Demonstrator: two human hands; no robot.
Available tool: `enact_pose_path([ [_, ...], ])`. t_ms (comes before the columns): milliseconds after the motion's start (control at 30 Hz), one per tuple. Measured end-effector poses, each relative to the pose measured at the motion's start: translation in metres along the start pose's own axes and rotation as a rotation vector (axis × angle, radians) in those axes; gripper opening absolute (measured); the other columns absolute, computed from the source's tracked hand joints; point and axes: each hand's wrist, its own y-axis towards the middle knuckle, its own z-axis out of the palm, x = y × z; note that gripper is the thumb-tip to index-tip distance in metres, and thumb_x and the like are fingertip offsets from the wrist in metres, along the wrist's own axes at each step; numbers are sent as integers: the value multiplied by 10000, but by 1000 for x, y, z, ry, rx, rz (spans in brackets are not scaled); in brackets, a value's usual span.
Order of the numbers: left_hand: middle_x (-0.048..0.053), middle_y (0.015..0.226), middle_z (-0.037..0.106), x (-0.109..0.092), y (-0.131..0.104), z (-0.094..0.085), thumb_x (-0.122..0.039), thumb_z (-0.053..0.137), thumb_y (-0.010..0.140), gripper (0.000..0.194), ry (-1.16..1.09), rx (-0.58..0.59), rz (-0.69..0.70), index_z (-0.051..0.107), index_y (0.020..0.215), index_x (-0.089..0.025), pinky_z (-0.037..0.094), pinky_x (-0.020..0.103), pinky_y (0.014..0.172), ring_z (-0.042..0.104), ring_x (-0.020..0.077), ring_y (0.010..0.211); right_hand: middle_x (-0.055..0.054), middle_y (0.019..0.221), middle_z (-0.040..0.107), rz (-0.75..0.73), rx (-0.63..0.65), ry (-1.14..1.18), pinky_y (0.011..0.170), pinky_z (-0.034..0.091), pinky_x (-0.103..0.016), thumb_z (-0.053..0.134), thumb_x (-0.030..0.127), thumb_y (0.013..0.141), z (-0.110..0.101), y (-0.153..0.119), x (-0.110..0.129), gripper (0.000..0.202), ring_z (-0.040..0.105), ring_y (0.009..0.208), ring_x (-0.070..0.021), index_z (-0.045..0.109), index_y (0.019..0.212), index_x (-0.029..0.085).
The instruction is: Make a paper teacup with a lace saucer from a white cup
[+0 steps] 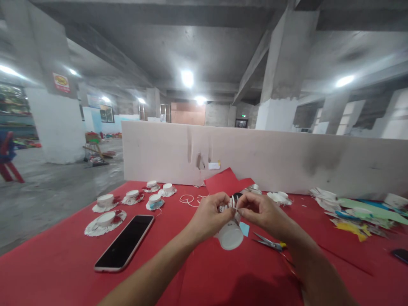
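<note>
A white paper cup (231,237), its far end cut into narrow strips, lies tilted between my hands with its round end toward me. My left hand (212,214) is closed on the strips at the cut end. The fingertips of my right hand (263,212) are pinched together at the same strips, close against my left thumb. Exactly how the strips lie between the fingers is partly hidden. Below my right hand are scissors (269,242) with partly open blades and some yellow on the handle. A small light-blue paper piece (244,229) lies beside the cup.
Several cut white cups shaped like little hats, one of them a hat (106,218), stand at the left by a phone (126,244). Red paper (226,182) and white cord (187,199) lie behind my hands. Coloured paper scraps (360,216) cover the right side, before a pale board (255,157).
</note>
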Motion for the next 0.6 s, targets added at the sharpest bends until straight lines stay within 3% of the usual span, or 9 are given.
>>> enact_pose_path([
  [433, -39, 609, 492, -6, -4, 3, -284, 515, 750, 125, 96, -21, 36, 517, 712, -165, 296, 181, 476, 405, 76, 539, 18, 641, 558, 25, -125, -237, 522, 355, -234, 487, 147, 705, 4, -1, 3, 70, 489, 587, -123, 539, 684, 188],
  [600, -34, 645, 521, -6, -4, 3, -288, 523, 759, 124, 87, -15, 66, 517, 741, -166, 311, 179, 487, 416, 73, 547, -1, 720, 603, -20, -82, -237, 593, 397, -252, 515, 191, 741, 3, -4, 3, 44, 543, 669, -142, 559, 733, 186],
])
